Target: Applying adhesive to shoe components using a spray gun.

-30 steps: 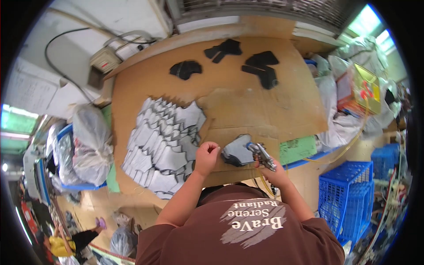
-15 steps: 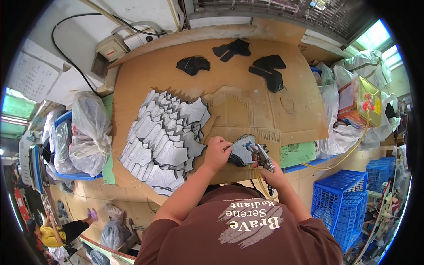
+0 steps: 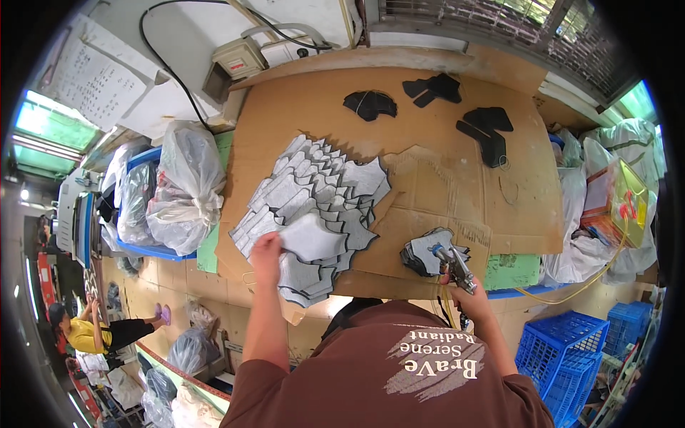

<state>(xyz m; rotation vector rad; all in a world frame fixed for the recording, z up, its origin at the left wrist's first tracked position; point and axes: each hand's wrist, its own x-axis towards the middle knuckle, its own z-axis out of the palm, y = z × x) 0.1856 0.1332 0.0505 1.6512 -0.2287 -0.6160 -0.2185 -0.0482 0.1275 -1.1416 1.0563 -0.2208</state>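
The person's right hand is close to the brown shirt. Its fingers are wrapped around a metal spray gun, and the front end of the gun is over the small stack of grey and black pieces.

The big change is the left hand. Half a second ago it is right by the small stack. Now it is over at the big pile, on the left side of the table. Its fingers are close together at the edge of a grey piece on top. I cannot tell if they pinch it. So it looks like the two hands now have different places to work: left at the pile, right with the gun at the stack. The gun stays over the stack.

Farther off, on the brown cardboard, are some flat black shapes. Past the left side sit puffy plastic bags, and a grey box is on the wall.
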